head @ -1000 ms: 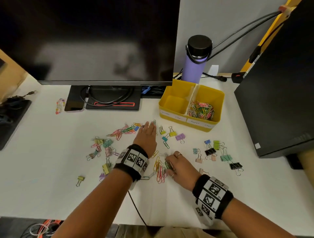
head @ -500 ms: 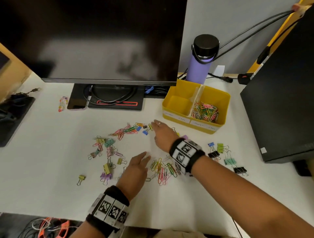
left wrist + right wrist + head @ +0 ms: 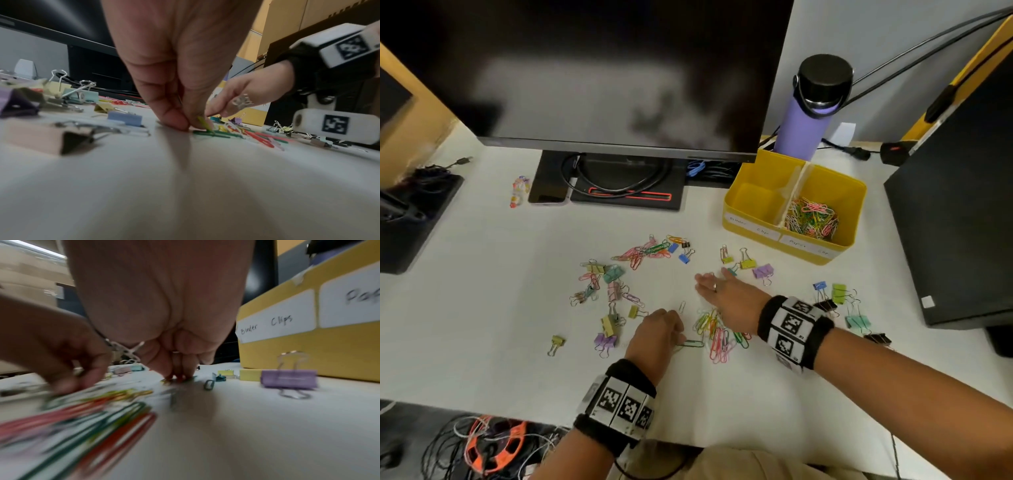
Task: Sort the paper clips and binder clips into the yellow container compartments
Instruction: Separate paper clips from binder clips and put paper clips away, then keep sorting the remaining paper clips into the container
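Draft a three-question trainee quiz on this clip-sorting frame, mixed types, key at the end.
1. True or false: the compartment labelled Binder Clips of the yellow container already holds binder clips.
2. Multiple choice: what is the left hand doing? A) resting flat on the desk B) pinching a yellow-green paper clip at the edge of the paper clip pile C) lifting the purple bottle
3. Fill in: the right hand reaches with straight fingers, fingertips on small clips on the ____.

Key: 1 false, it looks empty; only the other compartment holds paper clips. 2 B. 3 desk.
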Available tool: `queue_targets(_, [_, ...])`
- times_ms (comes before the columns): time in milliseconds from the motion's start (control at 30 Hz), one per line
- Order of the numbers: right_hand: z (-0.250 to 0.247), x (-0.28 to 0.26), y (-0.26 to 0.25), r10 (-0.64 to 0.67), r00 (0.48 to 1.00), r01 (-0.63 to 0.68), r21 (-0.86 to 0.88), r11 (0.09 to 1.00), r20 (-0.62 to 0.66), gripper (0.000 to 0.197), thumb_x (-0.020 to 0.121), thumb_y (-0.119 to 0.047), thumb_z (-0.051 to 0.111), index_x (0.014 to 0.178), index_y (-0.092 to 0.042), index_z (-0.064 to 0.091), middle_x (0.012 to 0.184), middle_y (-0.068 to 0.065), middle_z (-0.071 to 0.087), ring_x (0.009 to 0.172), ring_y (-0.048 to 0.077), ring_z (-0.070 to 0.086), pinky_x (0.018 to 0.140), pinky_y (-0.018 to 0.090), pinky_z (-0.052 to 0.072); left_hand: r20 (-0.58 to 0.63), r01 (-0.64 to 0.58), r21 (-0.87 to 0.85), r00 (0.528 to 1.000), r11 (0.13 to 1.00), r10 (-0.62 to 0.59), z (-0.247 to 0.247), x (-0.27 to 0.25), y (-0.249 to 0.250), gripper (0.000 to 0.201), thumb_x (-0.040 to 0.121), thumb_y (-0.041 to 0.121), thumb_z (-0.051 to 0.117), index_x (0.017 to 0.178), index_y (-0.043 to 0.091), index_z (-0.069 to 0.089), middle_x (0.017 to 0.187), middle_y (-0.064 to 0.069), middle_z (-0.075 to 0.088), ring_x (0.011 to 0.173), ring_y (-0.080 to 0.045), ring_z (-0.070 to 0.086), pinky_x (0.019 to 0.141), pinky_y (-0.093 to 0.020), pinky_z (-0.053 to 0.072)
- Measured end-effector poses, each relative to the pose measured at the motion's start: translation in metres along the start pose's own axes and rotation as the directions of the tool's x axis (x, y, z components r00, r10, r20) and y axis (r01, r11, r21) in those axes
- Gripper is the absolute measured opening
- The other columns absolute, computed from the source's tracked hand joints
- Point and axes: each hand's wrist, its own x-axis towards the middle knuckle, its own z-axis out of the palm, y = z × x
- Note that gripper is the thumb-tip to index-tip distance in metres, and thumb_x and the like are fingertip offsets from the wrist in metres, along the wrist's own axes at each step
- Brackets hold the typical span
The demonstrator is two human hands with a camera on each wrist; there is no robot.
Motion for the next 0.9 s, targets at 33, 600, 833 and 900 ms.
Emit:
queue_targets(33, [0.006,-0.009,-0.001,-0.044,0.999,0.044,0.003,0.999,0.011,0.069,0.084,0.004,0.038,0.145,-0.004,0.007,0.157,0.014,0.000,0.145,0.025,0.006,0.118,0.042,0.000,-0.026,-0.015,-0.009,1.000,1.000,0.015,0.000,0.001,0.002,0.008,0.082,0.002,0.059,0.089,0.006,0.063,0.083,-0.001,0.056,0.077,-0.016,0.057,0.065,-0.018,0.038])
queue_targets(600, [0.044,-0.042,-0.008,0.300,0.935,-0.136,0.591,0.795,-0.189,0.077,0.068,-0.022,0.078,0.132,-0.010,0.038,0.130,0.010,0.037,0.121,0.025,0.036,0.103,0.028,0.034,-0.063,0.032,-0.129,0.997,0.991,-0.040,0.009,0.002,0.016,0.044,0.073,0.009,0.074,0.112,0.006,0.057,0.101,-0.008,0.052,0.098,-0.028,0.055,0.080,-0.026,0.042])
queue_targets(833, [0.044,-0.039,-0.007,0.228,0.953,-0.107,0.483,0.869,-0.198,0.055,0.075,-0.013,0.070,0.125,-0.012,0.046,0.125,0.009,0.042,0.114,0.025,0.037,0.097,0.035,0.039,0.059,-0.030,0.106,0.998,0.994,0.024,0.025,-0.013,0.036,0.120,0.052,0.071,0.066,0.142,0.004,0.023,0.144,-0.010,0.028,0.131,-0.025,0.026,0.111,-0.032,0.025])
queue_targets(900, [0.046,-0.044,-0.004,0.225,0.948,-0.077,0.519,0.851,-0.227,0.042,0.079,0.002,0.062,0.117,-0.010,0.053,0.120,0.010,0.045,0.110,0.024,0.039,0.093,0.037,0.045,0.041,-0.010,0.094,0.999,0.995,0.006,0.034,-0.014,0.043,0.105,0.060,0.060,0.071,0.139,0.006,0.029,0.139,-0.008,0.030,0.126,-0.024,0.029,0.107,-0.029,0.027])
